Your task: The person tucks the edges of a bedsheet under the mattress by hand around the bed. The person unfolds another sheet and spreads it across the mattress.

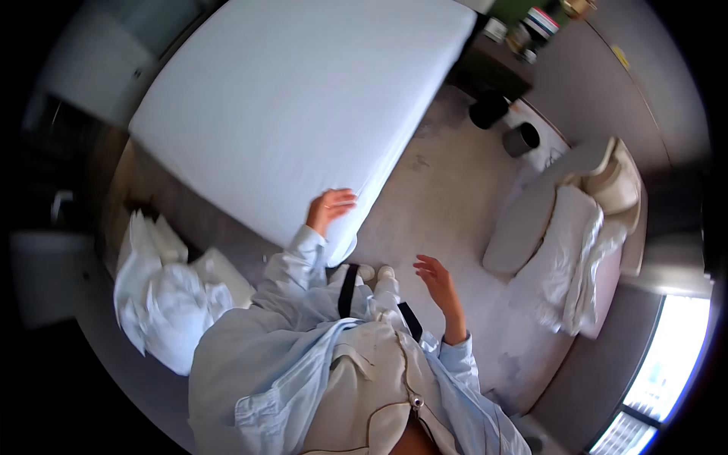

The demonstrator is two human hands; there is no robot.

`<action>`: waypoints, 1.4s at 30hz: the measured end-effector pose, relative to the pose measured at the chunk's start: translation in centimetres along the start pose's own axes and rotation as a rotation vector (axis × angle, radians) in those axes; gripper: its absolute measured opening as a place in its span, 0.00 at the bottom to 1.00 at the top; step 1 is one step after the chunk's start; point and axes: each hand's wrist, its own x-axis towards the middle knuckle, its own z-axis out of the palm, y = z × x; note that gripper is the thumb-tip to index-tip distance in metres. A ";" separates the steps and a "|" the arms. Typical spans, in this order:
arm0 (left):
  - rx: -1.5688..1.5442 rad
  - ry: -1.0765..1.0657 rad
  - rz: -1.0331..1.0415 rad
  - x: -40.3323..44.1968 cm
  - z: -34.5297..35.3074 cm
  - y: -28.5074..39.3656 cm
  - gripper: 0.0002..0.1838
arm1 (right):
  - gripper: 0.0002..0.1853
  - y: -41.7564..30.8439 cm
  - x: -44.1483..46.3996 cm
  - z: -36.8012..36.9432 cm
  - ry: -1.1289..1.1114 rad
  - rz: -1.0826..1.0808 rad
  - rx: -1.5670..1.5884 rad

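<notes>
Mattress (303,98) right ahead of me, white sheet over it; my left hand (438,284) hangs open beside its near corner, and my right hand (331,209), also open, is over that corner.

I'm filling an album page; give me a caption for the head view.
Left hand over the white bed's corner, right hand above the floor.

Mattress (303,98), upper center: smooth white fitted sheet (250,68) on it. Floor (440,182): two dark bins (521,139) upper right, white linen heap (178,307) lower left. Sofa (512,227), right: rumpled white duvet (565,258) and beige cushion (613,186) lying on it.
</notes>
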 end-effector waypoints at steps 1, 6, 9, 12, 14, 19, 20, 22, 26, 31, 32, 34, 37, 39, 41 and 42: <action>0.005 0.102 0.083 -2.4 -2.7 0.1 0.24 | 0.17 -0.6 1.1 0.3 -0.141 -0.077 -0.081; -0.232 0.701 0.214 -16.0 -11.6 -5.5 0.27 | 0.17 -3.7 5.8 1.0 -0.670 -0.141 -0.402; -0.289 0.793 0.116 -23.6 -13.7 -13.1 0.26 | 0.17 -2.8 6.1 2.1 -0.800 -0.305 -0.723; -0.302 0.690 0.035 -27.0 -14.4 -16.0 0.25 | 0.18 -2.8 6.4 5.8 -0.803 -0.420 -0.973; -0.268 0.623 0.029 -27.7 -14.4 -16.9 0.25 | 0.19 -2.5 5.6 9.2 -0.779 -0.407 -0.974; -0.025 0.468 0.198 -23.6 -21.3 -21.6 0.20 | 0.21 1.5 3.8 20.4 -0.818 -0.363 -0.898; -0.041 0.471 0.164 -23.1 -22.0 -22.9 0.20 | 0.22 3.1 3.7 22.3 -0.797 -0.361 -0.820; 0.202 0.450 0.183 -22.0 -25.6 -21.0 0.18 | 0.26 7.3 4.1 26.8 -0.696 -0.430 -0.827; 0.564 0.277 0.174 -18.6 -32.5 -21.9 0.15 | 0.33 12.9 5.5 33.1 -0.537 -0.460 -1.021; 1.036 0.283 0.400 -10.6 -39.6 -30.3 0.21 | 0.36 22.1 12.1 37.3 -0.276 -0.623 -1.072; 1.027 0.270 0.406 -8.9 -40.4 -32.1 0.21 | 0.35 24.3 13.7 37.9 -0.206 -0.663 -1.074; 1.176 0.243 0.524 -5.5 -41.0 -36.6 0.24 | 0.33 28.5 15.5 39.0 -0.019 -0.749 -1.160; 1.394 0.306 0.544 -0.5 -39.4 -42.8 0.25 | 0.31 33.9 15.3 40.8 0.197 -0.844 -1.258; 1.417 0.314 0.614 3.1 -38.2 -46.0 0.25 | 0.30 38.0 14.8 40.3 0.078 -0.973 -1.262; 1.456 0.311 0.704 6.1 -38.1 -48.7 0.26 | 0.29 44.2 15.3 40.3 0.050 -0.873 -0.936; 1.493 0.303 0.701 7.7 -38.3 -49.7 0.26 | 0.29 47.1 15.7 40.4 0.093 -0.753 -0.870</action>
